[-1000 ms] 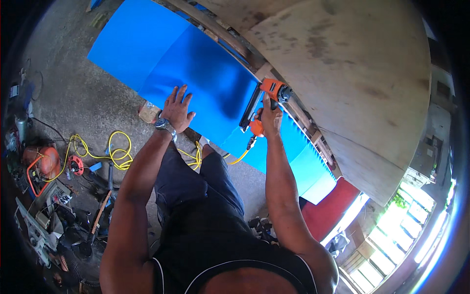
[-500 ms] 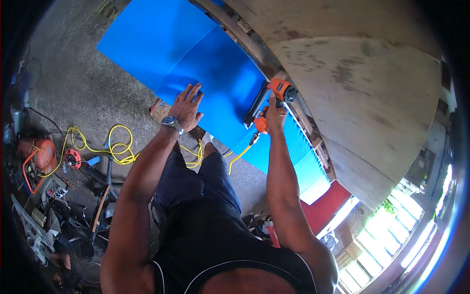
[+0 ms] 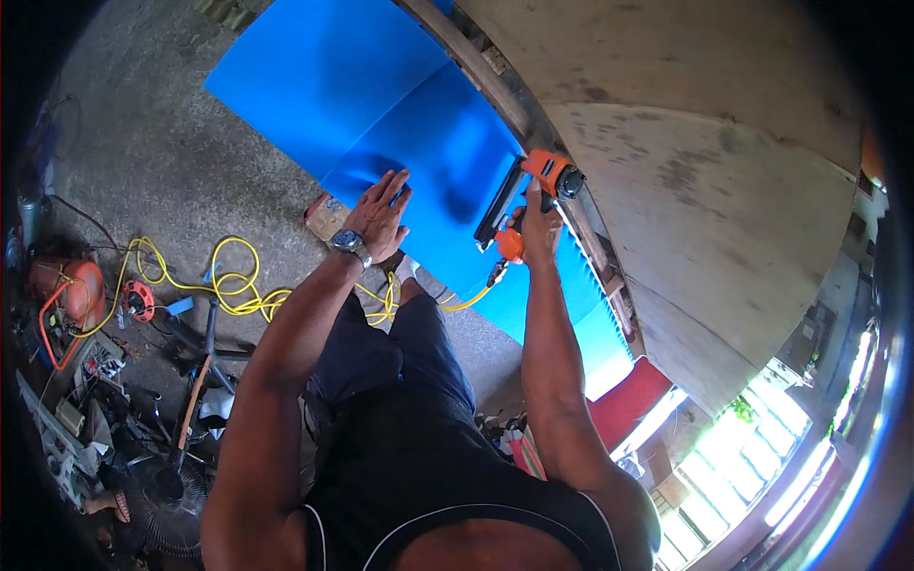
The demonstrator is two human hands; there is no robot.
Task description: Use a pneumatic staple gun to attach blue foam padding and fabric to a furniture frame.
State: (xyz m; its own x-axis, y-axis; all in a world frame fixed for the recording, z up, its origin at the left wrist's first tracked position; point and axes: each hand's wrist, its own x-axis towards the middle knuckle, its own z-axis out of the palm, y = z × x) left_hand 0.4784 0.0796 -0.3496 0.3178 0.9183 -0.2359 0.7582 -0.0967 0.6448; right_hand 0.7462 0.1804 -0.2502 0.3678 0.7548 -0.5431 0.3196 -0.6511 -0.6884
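The right hand (image 3: 541,231) is closed around the handle of an orange-and-black pneumatic nailer (image 3: 546,171). The nailer is located at the far edge of a blue sheet (image 3: 381,119), beside the wooden rail (image 3: 474,68); its long black magazine (image 3: 499,205) extends over the sheet toward the operator. Contact between the nailer's nose and the work cannot be determined. A yellow air hose (image 3: 466,303) runs from the fitting below the handle. The left hand (image 3: 379,217) grips nothing: it is palm down, fingers extended, on the near edge of the sheet, to the left of the magazine. A wristwatch (image 3: 350,244) is fitted to the left wrist. A large plywood panel (image 3: 685,238) lies beyond the rail. Further hose coils rest on the concrete floor (image 3: 162,181), near an orange tank (image 3: 84,291).
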